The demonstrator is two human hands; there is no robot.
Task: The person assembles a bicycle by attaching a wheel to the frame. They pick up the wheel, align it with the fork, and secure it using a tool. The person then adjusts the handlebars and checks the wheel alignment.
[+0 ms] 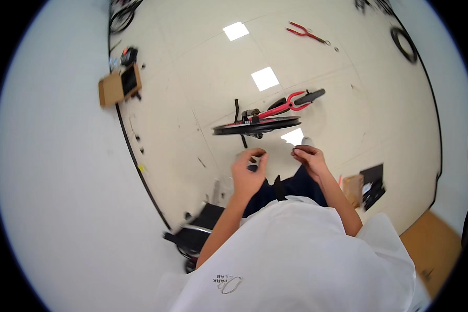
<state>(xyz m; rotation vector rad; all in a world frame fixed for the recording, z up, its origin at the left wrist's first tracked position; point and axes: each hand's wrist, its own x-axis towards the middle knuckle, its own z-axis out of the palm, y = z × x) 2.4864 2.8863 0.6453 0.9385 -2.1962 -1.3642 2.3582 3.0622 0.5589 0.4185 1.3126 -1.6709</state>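
My left hand (248,170) is raised in front of my body, its fingers curled and the thumb meeting the index finger. If anything is in that pinch, it is too small to tell. A short way to the right, my right hand (312,160) also pinches with thumb and fingertips; a tiny dark thing may be between them, but I cannot make it out. The two hands are apart. Just beyond them on the floor is a small bicycle (270,112) with a red frame, its black-rimmed wheel (260,125) toward me. Neither hand appears to touch it.
A red bicycle fork (302,31) lies farther off on the pale floor (192,62). An opened cardboard box (112,89) stands by the left wall. A black seat-like object (205,221) is at my left, a black tray (373,187) at my right. A tire (403,44) leans far right.
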